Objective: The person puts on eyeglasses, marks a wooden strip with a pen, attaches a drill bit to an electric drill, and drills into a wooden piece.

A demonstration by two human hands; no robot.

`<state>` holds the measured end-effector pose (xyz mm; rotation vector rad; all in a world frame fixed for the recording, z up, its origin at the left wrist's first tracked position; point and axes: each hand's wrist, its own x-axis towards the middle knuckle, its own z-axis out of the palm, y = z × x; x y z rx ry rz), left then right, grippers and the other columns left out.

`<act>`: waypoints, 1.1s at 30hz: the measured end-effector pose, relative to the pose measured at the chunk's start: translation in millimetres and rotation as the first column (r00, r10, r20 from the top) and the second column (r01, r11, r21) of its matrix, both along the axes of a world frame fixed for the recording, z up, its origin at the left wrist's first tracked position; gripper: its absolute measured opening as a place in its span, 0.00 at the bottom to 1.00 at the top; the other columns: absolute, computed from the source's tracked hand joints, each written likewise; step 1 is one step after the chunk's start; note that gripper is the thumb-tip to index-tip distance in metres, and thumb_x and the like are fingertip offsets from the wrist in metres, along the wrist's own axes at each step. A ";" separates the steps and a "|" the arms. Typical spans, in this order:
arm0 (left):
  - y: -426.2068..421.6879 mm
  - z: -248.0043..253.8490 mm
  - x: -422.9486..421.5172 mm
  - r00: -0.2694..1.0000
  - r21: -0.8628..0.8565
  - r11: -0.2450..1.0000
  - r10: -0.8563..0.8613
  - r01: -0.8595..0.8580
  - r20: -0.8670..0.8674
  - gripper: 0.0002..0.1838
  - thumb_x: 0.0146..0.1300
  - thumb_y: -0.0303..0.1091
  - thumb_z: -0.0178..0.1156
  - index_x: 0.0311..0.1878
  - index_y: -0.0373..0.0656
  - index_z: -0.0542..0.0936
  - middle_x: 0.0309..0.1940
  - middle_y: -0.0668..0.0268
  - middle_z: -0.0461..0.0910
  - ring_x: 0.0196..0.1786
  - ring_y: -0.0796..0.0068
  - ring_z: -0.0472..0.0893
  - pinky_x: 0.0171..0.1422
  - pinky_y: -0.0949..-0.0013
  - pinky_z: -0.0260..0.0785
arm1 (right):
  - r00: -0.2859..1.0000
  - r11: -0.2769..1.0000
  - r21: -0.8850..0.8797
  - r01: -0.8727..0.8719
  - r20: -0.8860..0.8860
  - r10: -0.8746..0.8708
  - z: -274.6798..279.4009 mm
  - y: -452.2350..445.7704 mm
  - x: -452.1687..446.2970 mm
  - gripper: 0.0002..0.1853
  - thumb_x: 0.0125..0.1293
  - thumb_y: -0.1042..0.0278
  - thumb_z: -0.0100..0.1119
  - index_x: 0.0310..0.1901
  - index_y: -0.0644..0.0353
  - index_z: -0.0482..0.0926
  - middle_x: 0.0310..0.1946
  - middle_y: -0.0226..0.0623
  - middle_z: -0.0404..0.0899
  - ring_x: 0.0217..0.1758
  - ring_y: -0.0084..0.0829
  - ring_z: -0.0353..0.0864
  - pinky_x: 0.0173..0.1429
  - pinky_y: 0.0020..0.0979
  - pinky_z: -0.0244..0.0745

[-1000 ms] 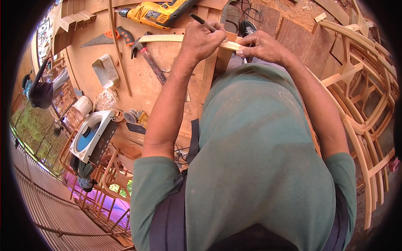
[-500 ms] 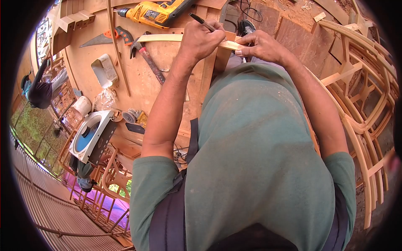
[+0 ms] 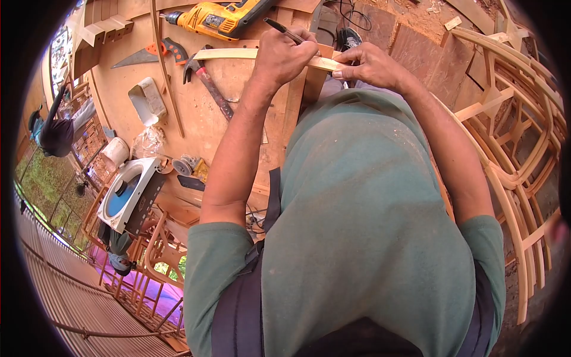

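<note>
Strip of pale wood (image 3: 229, 53) lies lengthwise left to right across the frame's top centre, passing beneath our left hand (image 3: 286, 55), closed round a dark pen (image 3: 277, 26), while our right hand (image 3: 370, 66) pinches its right end between thumb and fingers.

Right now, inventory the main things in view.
Plywood bench: 1, tan, upper left
Slender curved wooden strip: 1, pale, upper centre
Slim pen: 1, black, upper centre
Power drill: 1, yellow-black, bench
Pointed handsaw: 1, grey-orange, bench
Claw hammer: 1, red-black, bench
Boxy container: 1, whitish, bench
Curved wooden frames: several, tan, right
Distant people: 2+, dark-topped, left
Shirt: 1, green, centre
Left hand: 1, bare, on pen
Right hand: 1, bare, on strip
</note>
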<state>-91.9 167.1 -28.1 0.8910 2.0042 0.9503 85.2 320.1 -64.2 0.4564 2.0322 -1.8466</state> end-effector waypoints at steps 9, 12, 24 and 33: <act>0.9 0.7 -0.1 1.000 -0.014 1.000 -0.015 0.015 -0.014 0.12 0.59 0.36 0.64 0.33 0.35 0.86 0.21 0.69 0.83 0.27 0.85 0.78 0.34 0.75 0.72 | 0.999 1.000 -0.005 0.008 0.038 -0.008 2.5 -1.1 -0.4 0.21 0.65 0.59 0.70 0.51 0.69 0.87 0.29 0.37 0.85 0.31 0.24 0.82 0.40 0.30 0.78; 1.8 3.6 -1.3 0.997 -0.071 0.996 -0.060 0.056 -0.047 0.12 0.58 0.36 0.64 0.33 0.35 0.86 0.21 0.68 0.83 0.27 0.85 0.79 0.34 0.74 0.73 | 0.999 1.000 -0.008 0.009 0.038 -0.009 2.5 -0.7 -0.4 0.21 0.65 0.59 0.70 0.51 0.69 0.87 0.29 0.37 0.85 0.31 0.24 0.82 0.40 0.30 0.78; 1.6 5.2 0.5 1.000 -0.067 0.998 0.022 -0.021 0.011 0.12 0.59 0.35 0.64 0.34 0.34 0.87 0.24 0.66 0.86 0.30 0.83 0.83 0.38 0.75 0.75 | 0.999 1.000 0.009 -0.002 0.053 0.001 3.9 -0.5 -0.8 0.23 0.64 0.55 0.72 0.51 0.68 0.87 0.34 0.45 0.88 0.34 0.31 0.84 0.44 0.33 0.80; -23.4 16.7 -2.9 1.000 0.108 0.994 0.022 -0.022 -0.002 0.12 0.73 0.32 0.61 0.54 0.37 0.84 0.40 0.59 0.87 0.44 0.78 0.86 0.50 0.71 0.78 | 0.993 0.987 0.144 -0.077 -0.074 0.088 8.7 1.8 -0.2 0.24 0.62 0.59 0.74 0.52 0.71 0.85 0.38 0.47 0.87 0.37 0.34 0.85 0.47 0.34 0.80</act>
